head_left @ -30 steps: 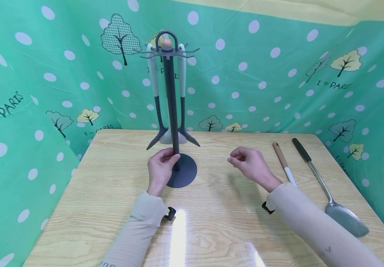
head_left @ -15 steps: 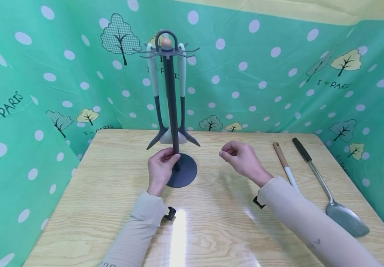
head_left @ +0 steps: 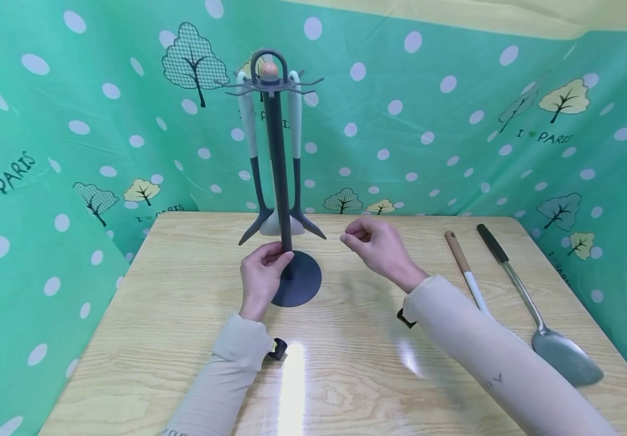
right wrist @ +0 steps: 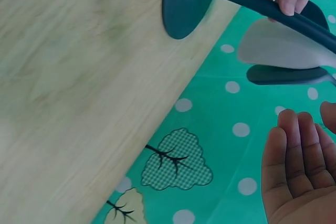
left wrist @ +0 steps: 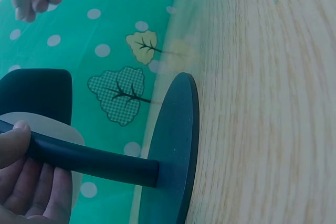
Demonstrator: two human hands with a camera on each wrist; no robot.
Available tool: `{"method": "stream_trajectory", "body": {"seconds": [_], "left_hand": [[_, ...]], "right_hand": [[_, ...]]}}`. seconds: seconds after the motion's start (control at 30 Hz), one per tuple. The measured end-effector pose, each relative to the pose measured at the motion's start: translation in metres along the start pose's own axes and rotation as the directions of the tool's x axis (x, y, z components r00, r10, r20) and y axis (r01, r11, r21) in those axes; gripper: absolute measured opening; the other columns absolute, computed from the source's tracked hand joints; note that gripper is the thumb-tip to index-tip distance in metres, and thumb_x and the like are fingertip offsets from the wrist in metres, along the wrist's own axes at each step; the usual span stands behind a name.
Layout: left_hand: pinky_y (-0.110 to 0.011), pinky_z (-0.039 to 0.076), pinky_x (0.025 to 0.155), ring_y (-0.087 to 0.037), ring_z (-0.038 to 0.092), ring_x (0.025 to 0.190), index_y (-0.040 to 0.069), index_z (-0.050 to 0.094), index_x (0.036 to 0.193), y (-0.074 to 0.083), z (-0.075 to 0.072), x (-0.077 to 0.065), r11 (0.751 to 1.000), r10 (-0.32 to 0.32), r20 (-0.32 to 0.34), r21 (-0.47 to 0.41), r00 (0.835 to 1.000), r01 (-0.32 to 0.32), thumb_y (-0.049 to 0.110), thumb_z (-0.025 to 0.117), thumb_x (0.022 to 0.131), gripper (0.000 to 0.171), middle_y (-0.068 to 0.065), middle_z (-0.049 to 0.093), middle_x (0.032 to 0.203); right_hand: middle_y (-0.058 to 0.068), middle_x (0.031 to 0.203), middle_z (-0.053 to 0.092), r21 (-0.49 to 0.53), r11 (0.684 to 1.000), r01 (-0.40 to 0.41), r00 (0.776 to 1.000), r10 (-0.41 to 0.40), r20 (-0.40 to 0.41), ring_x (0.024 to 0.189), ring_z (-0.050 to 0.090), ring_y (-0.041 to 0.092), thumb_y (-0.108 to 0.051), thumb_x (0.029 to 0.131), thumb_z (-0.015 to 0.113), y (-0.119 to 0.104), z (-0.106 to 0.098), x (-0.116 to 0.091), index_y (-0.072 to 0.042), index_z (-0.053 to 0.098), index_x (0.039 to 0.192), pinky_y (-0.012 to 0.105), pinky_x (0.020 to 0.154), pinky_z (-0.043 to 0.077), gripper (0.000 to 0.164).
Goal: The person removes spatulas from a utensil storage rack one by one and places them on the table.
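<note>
In the head view a dark utensil stand [head_left: 278, 163] with a round base [head_left: 308, 281] stands on the table. My left hand [head_left: 261, 275] grips its pole low down, thumb on one side and fingers on the other. From the hooks [head_left: 271, 86] hang two pale-handled utensils with dark heads, one on the left [head_left: 247, 118] and one on the right [head_left: 296, 118]. A pale head [head_left: 270, 225] shows partly behind the pole. Right of the stand, my right hand [head_left: 383, 245] hovers with loosely bent fingers, holding nothing; the right wrist view shows its bare palm [right wrist: 302, 192].
At the table's right lie a steel wok spatula [head_left: 564, 354] with a black handle and a utensil with a wood-and-white handle [head_left: 463, 260], its lower part hidden by my right sleeve. A green dotted cloth [head_left: 428, 163] surrounds the table's back and sides.
My right hand has moved left and slightly away from me, closer to the stand. The left hand keeps its grip on the pole, and the stand has stayed in place.
</note>
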State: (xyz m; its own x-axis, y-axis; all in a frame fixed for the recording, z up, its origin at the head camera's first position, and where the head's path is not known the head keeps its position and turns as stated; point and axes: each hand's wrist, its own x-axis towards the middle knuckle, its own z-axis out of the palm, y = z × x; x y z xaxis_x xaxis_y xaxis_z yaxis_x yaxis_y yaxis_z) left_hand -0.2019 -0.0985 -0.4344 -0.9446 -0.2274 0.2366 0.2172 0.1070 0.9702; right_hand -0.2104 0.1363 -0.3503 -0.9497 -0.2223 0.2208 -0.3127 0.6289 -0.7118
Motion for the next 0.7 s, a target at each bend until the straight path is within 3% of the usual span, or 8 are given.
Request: {"method": "stream_trajectory", "body": {"seconds": [0.27,0.53,0.7], "left_hand": [[-0.017,0.053,0.073,-0.025,0.067,0.088,0.003,0.072,0.103,0.003,-0.001,-0.001,0.999,-0.046,0.018,0.014,0.999,0.045,0.012,0.077,0.082,0.024,-0.014,0.07,0.099],[-0.018,0.053,0.074,-0.031,0.066,0.089,-0.005,0.07,0.104,0.037,-0.003,-0.01,0.998,-0.056,0.023,0.039,0.998,0.055,0.003,0.072,0.084,0.022,-0.02,0.069,0.1],[-0.019,0.054,0.073,-0.029,0.067,0.088,-0.002,0.071,0.104,0.021,-0.001,-0.005,0.999,-0.051,0.025,0.02,0.998,0.051,0.005,0.074,0.083,0.022,-0.018,0.069,0.1]], "right_hand": [[-0.003,0.086,0.066,-0.004,1.0,0.026,1.0,-0.026,-0.009,0.073,0.06,0.013,-0.025,0.091,0.066,-0.016,0.005,0.012,-0.014,0.067,0.094,0.031,0.064,0.052,0.012],[-0.003,0.088,0.065,0.019,0.999,0.03,1.0,-0.03,0.004,0.078,0.061,0.012,-0.028,0.092,0.065,-0.031,0.009,0.025,-0.014,0.067,0.099,0.031,0.07,0.053,0.015],[-0.002,0.098,0.066,0.032,0.999,0.023,1.0,-0.024,0.014,0.086,0.062,0.012,-0.028,0.093,0.064,-0.04,0.011,0.031,-0.013,0.066,0.109,0.032,0.077,0.053,0.022]]}}
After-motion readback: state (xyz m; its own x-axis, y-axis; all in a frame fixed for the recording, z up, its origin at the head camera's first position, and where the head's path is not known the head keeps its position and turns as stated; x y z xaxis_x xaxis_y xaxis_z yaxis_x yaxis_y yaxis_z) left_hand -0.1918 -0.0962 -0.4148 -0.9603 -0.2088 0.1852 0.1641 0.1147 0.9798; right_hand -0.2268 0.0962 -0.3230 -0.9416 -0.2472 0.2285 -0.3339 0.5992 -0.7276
